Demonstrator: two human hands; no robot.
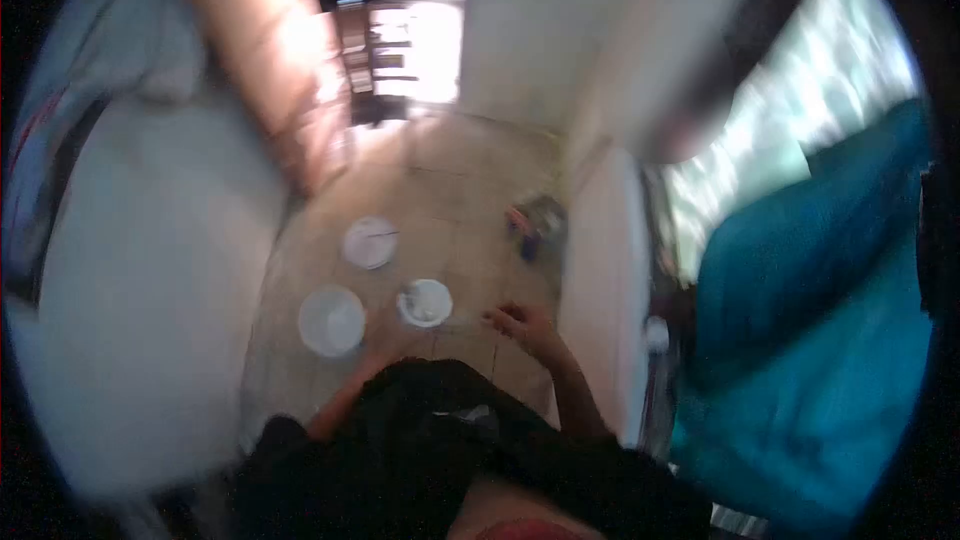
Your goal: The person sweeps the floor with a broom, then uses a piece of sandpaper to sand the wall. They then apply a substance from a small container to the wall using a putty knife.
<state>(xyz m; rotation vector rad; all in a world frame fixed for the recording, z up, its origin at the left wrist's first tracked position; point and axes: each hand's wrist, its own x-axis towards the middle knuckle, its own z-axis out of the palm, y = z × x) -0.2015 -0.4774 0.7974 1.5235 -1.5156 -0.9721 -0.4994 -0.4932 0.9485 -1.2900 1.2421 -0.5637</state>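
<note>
The view is smeared by motion. My left hand (387, 336) is a blur low in the middle, between a white bucket (332, 321) on its left and a smaller white tub (425, 303) on its right. Its fingers cannot be told apart. Inside the tub sits something greyish that I cannot make out. To the right of the tub, apart from it, my right hand (522, 324) has its fingers bent together; what they hold, if anything, is too small to name. Beyond the bucket, a round white lid (370, 243) lies on the floor with a thin dark line across it.
A small blurred heap of red, blue and grey items (535, 224) lies on the tiled floor (450, 200). A pale panel (160, 290) rises on the left, and a low white wall (605, 280) on the right. Teal cloth (810, 340) hangs far right. A bright doorway (430, 50) opens ahead.
</note>
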